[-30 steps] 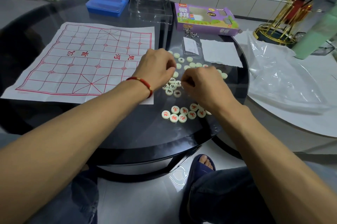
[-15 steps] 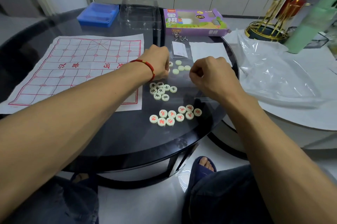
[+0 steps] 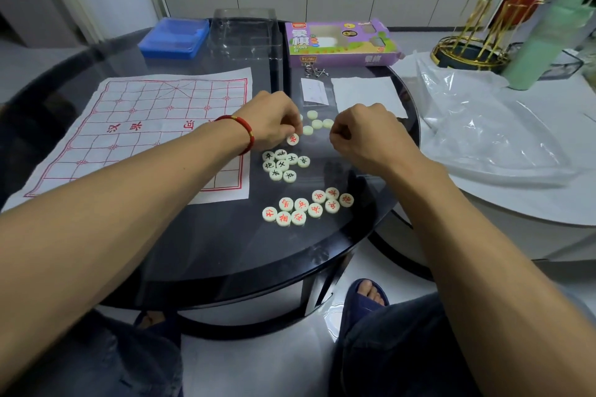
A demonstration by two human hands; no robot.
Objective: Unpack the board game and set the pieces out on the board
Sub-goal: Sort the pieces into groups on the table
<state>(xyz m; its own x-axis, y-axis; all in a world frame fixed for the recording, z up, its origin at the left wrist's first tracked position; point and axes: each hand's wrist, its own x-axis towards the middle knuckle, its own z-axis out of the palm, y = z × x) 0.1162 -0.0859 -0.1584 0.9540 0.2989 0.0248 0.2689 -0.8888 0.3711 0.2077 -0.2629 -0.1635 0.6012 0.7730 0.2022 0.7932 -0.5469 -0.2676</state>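
One red-marked piece (image 3: 293,139) — pinched, left grip (image 3: 274,120).

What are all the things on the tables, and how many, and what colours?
game board: 1, white with red lines, left on black table
black-lettered pieces: 8, cream, clustered beside board
red-lettered pieces: 10, cream, near table edge
blank-side pieces: at least 4, cream, between the hands
game box: 1, purple, far side
blue box: 1, far left
clear tray: 1, beside blue box
plastic bag: 1, clear, white table at right
left hand: pinches one red-lettered piece
right hand: fingers curled; contents hidden
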